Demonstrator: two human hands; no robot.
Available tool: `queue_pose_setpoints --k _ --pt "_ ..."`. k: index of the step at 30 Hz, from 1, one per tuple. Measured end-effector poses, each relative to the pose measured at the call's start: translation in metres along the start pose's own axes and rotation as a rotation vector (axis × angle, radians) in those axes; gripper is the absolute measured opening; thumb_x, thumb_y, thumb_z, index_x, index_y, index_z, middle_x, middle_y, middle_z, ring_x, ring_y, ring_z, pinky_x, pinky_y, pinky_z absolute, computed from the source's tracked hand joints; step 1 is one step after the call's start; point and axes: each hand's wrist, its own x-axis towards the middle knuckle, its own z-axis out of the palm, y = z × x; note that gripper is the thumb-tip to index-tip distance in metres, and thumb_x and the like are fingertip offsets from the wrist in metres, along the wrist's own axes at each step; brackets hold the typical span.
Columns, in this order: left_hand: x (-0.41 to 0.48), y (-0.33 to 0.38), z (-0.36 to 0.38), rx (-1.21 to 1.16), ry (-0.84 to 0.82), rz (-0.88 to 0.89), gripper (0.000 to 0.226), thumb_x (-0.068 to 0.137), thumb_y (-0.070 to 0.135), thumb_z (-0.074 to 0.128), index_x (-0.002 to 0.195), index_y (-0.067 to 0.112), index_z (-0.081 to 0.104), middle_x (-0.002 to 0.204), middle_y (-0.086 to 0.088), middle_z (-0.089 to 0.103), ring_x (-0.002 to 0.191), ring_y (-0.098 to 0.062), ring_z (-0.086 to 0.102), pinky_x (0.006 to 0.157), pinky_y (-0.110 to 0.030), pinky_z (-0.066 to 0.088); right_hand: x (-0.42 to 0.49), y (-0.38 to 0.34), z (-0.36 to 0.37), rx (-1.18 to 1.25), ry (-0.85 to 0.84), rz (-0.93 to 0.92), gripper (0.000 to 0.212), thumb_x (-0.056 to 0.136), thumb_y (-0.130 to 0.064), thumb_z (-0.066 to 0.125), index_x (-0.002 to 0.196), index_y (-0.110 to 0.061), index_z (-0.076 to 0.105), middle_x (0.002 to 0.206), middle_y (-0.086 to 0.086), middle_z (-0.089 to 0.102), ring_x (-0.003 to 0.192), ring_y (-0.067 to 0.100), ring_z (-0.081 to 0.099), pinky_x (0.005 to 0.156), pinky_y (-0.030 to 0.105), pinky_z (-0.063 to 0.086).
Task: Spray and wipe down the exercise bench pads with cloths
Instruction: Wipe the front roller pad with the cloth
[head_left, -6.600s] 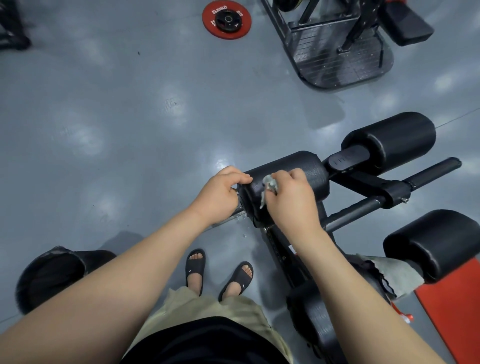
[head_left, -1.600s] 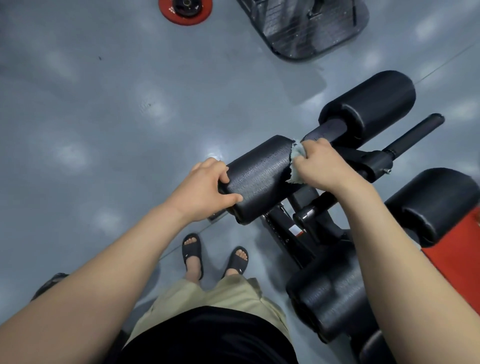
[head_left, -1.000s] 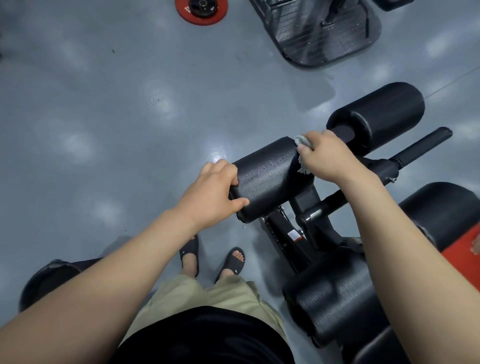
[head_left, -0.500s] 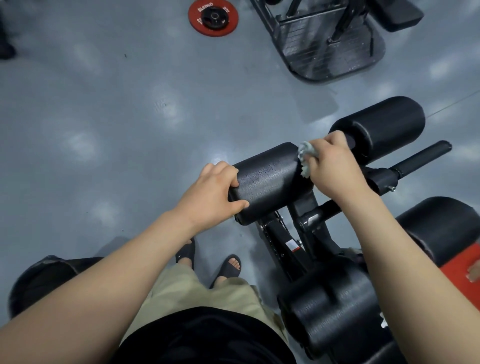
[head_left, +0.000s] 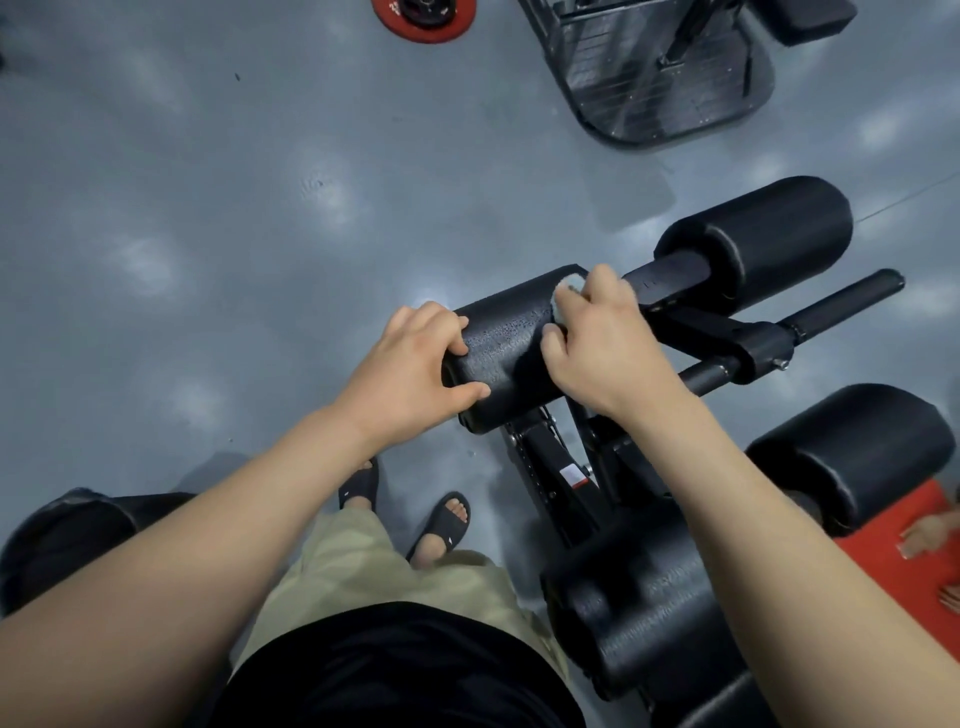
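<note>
A black cylindrical roller pad (head_left: 506, 343) of the exercise bench lies in front of me, its surface dotted with droplets. My left hand (head_left: 410, 371) grips the pad's near left end, thumb underneath. My right hand (head_left: 602, 343) holds a small pale cloth (head_left: 569, 291) bunched under its fingers and presses it onto the pad's right end. Only a bit of the cloth shows. A second roller pad (head_left: 769, 228) sits farther right on the same bar. Two lower pads (head_left: 852, 452) (head_left: 639, 613) are at right and bottom.
A black handle bar (head_left: 841, 306) sticks out to the right. A red weight plate (head_left: 423, 15) lies on the grey floor at top. Another machine's black base (head_left: 670, 73) stands top right. A dark bin (head_left: 57, 535) is at lower left. A red mat (head_left: 904, 566) is at right.
My right hand with the cloth has slid leftward and over the top of the pad's right end. My left hand keeps its grip on the left end.
</note>
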Motion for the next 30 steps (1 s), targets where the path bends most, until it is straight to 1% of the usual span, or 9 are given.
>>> queue_pose_setpoints --k 3,6,10,13,15,18,21,26,30 --pt "-0.001 -0.001 0.001 -0.012 0.007 0.015 0.046 0.074 0.039 0.087 0.094 0.028 0.048 0.126 0.001 0.058 0.120 -0.021 0.044 0.097 -0.026 0.033 -0.003 0.003 -0.003 0.115 -0.009 -0.035 0.016 0.099 -0.018 0.051 0.105 -0.009 0.064 0.101 0.004 0.038 0.092 0.025 0.046 0.088 0.033 0.045" --pt "-0.002 -0.001 0.002 -0.024 0.017 0.023 0.045 0.074 0.040 0.087 0.095 0.029 0.048 0.126 0.003 0.058 0.121 -0.020 0.043 0.101 -0.034 0.040 -0.001 0.022 -0.010 0.182 0.089 0.093 0.029 0.097 -0.011 0.057 0.121 -0.017 0.071 0.113 0.007 0.046 0.092 0.026 0.058 0.090 0.027 0.045" --pt "-0.004 -0.002 0.004 -0.035 0.042 0.014 0.046 0.074 0.041 0.087 0.095 0.032 0.047 0.127 0.004 0.058 0.121 -0.021 0.044 0.101 -0.048 0.043 0.006 0.022 -0.004 0.128 0.109 0.209 0.031 0.092 -0.009 0.054 0.117 -0.014 0.073 0.104 0.014 0.052 0.095 0.040 0.057 0.091 0.042 0.051" --pt "-0.006 -0.004 0.006 -0.049 0.062 0.024 0.047 0.073 0.043 0.086 0.095 0.034 0.046 0.127 0.005 0.059 0.122 -0.021 0.043 0.101 -0.050 0.043 0.004 -0.002 0.007 0.024 0.123 0.126 0.016 0.093 -0.012 0.054 0.098 -0.002 0.066 0.096 0.017 0.050 0.083 0.041 0.055 0.078 0.044 0.051" --pt "-0.006 -0.006 0.007 -0.058 0.072 0.034 0.046 0.072 0.047 0.083 0.096 0.035 0.045 0.127 0.006 0.059 0.124 -0.021 0.044 0.102 -0.051 0.043 -0.001 -0.016 0.014 0.009 0.112 0.058 0.019 0.093 -0.020 0.058 0.096 -0.002 0.062 0.098 0.017 0.049 0.086 0.038 0.053 0.077 0.043 0.050" --pt "-0.007 -0.008 0.011 -0.070 0.083 0.022 0.045 0.069 0.056 0.075 0.096 0.036 0.045 0.129 0.010 0.058 0.128 -0.021 0.042 0.106 -0.050 0.041 -0.003 -0.020 0.016 0.022 0.099 -0.047 0.019 0.096 -0.021 0.058 0.102 -0.005 0.065 0.094 0.013 0.045 0.080 0.033 0.049 0.070 0.040 0.050" --pt "-0.009 -0.011 0.016 -0.099 0.096 0.004 0.044 0.070 0.060 0.072 0.097 0.037 0.046 0.133 0.015 0.055 0.135 -0.019 0.040 0.111 -0.046 0.036 0.002 0.000 0.006 0.049 0.150 -0.004 0.020 0.099 -0.020 0.056 0.104 -0.011 0.074 0.088 0.009 0.043 0.070 0.030 0.047 0.068 0.034 0.047" --pt "-0.012 -0.013 0.018 -0.120 0.097 0.006 0.043 0.078 0.037 0.086 0.104 0.019 0.058 0.139 0.008 0.056 0.139 -0.010 0.039 0.115 -0.031 0.031 0.008 0.009 0.006 -0.024 0.185 0.172 0.018 0.095 -0.012 0.055 0.100 -0.007 0.072 0.091 0.013 0.049 0.070 0.037 0.053 0.066 0.041 0.050" --pt "-0.015 -0.017 0.020 -0.135 0.086 0.024 0.043 0.081 0.041 0.081 0.108 0.021 0.055 0.144 0.008 0.052 0.143 -0.013 0.036 0.116 -0.035 0.033 0.001 -0.022 0.017 0.020 0.144 0.001 0.015 0.093 -0.013 0.054 0.089 -0.005 0.066 0.087 0.009 0.046 0.066 0.033 0.050 0.058 0.036 0.044"
